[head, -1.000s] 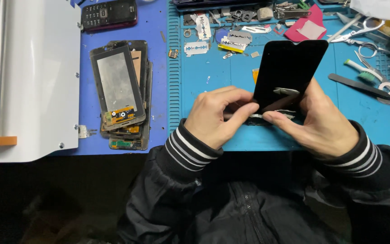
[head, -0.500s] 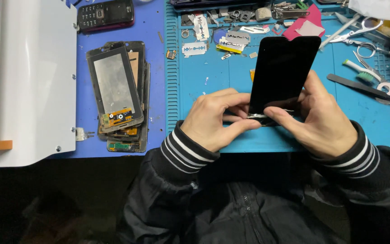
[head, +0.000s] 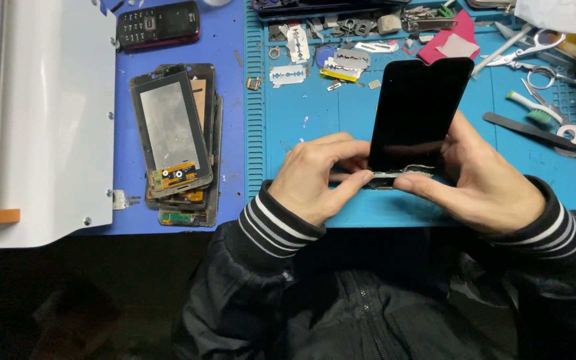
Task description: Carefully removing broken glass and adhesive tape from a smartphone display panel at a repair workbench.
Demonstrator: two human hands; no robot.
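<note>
1. We see a black phone screen panel (head: 416,113) held tilted over the blue work mat (head: 315,120), its lower edge close to the person's chest and its top edge pointing towards the far clutter of parts.
2. The left hand (head: 318,177) is closed on the panel's lower left corner, thumb and fingers pinched at the bottom edge where a pale strip of metal or adhesive shows.
3. The right hand (head: 478,180) is wrapped around the lower right side of the panel, thumb laid along that same bottom edge, almost meeting the left thumb.
4. Both wrists come out of black sleeves with white striped cuffs.
5. To the left of the mat, on the darker blue surface, lies a stack of stripped phone frames (head: 176,143); the top one shows a grey inner plate and a small orange patch at its lower end.
6. Above the stack rests a dark keypad phone (head: 158,25).
7. Further left stands a white machine housing (head: 41,120) with a metal rod and a strip of tan tape at its lower edge.
8. Along the mat's far edge we see razor blades (head: 288,73), small metal scraps and a pink card with a pale square label (head: 455,43).
9. On the right lie scissors (head: 535,47), a green-headed brush (head: 528,110) and a flat black pry tool (head: 531,130).
</note>
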